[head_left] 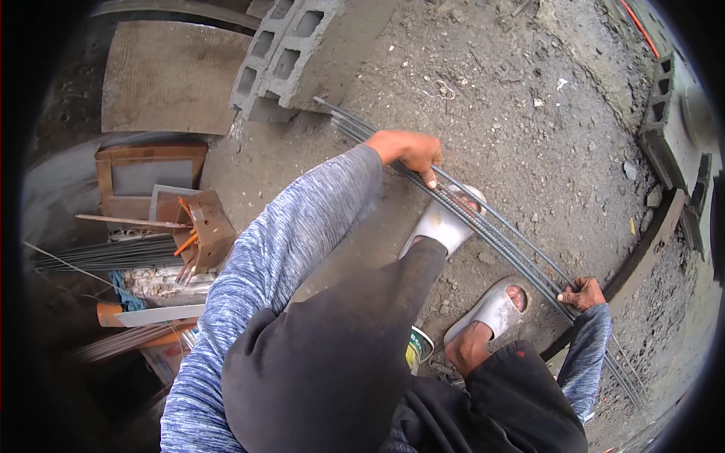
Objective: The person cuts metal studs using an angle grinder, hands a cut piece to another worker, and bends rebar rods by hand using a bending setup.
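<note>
A loose bundle of long, thin grey rebar rods [495, 235] runs slantwise across the view, from the concrete blocks at upper left to the lower right. My left hand [411, 153] is closed around the bundle toward its far end, thumb pressed on top. Lower down at the right, my right hand [583, 294] grips the same rods, with fingers wrapped over them. Between the hands one rod stands a little apart from the others. The bundle passes above my feet in light-coloured slides [491, 309]. Below the right hand the rods reach on past my sleeve.
Hollow concrete blocks [291, 57] stand at upper left beside a wooden board [170, 75]. On the left lie a wooden frame [113, 177], a cardboard box [213, 230] and more rods [113, 255]. A bucket [417, 349] sits by my legs. A curved plank [642, 257] edges the dirt ground at right.
</note>
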A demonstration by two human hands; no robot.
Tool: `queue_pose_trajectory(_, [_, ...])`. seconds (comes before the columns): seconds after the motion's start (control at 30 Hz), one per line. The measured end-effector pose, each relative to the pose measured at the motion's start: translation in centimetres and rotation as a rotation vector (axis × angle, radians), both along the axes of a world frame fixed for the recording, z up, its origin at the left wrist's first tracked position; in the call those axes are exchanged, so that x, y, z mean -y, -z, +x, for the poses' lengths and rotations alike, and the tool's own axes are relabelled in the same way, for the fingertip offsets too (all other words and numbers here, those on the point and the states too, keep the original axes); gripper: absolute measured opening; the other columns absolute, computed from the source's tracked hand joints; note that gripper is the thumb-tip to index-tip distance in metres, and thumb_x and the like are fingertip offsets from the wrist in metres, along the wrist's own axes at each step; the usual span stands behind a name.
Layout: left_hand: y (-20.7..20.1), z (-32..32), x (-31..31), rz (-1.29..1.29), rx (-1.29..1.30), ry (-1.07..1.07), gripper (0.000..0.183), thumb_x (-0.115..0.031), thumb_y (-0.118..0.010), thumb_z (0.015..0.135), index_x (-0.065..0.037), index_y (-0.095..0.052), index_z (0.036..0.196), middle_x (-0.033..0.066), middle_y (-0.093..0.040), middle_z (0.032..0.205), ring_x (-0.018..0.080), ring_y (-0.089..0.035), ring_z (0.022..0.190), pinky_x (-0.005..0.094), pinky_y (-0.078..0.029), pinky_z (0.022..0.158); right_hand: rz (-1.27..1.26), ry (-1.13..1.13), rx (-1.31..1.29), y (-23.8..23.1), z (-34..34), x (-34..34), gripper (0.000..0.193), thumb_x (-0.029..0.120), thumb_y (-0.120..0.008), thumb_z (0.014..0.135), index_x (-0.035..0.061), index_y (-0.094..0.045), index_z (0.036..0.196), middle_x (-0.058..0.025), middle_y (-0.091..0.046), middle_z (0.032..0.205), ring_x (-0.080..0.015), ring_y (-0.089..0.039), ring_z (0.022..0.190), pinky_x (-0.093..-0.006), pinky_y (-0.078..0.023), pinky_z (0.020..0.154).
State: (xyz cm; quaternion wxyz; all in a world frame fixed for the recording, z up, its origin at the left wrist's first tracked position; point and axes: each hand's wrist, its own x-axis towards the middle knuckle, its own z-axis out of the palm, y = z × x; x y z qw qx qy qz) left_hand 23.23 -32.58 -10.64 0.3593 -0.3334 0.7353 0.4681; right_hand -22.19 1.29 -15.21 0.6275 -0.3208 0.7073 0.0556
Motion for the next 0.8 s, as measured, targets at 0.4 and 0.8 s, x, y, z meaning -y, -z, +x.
queue_pose_trajectory(0.4, [0.4,3.7,2.6,0.003,0.085,0.003,0.039,-0.037,-0.085,0.077,-0.002,-0.072,0.090,0.0087,-0.070,0.075,0.0219,-0.063,0.071,0.0407,-0.046,0.064,-0.150,0.095,0.033,0.2,3.5,1.8,0.039,0.014,-0.095,0.065,0.0052,-0.058,0.073,0.0033,-0.052,0.066,-0.0103,-0.046,0.064,-0.0306,-0.040,0.057])
queue_pose_trajectory(0.8, [-0.1,-1.5,0.7,-0.025,0.158,0.152,0.044,-0.037,-0.088,0.073,0.000,-0.072,0.090,0.0102,-0.069,0.076,0.0247,-0.064,0.072,0.0412,-0.046,0.066,-0.221,0.100,0.039,-0.4,5.7,3.4,0.033,0.009,-0.091,0.067,0.0012,-0.063,0.081,0.0006,-0.060,0.071,-0.0107,-0.053,0.067,-0.0308,-0.046,0.063])
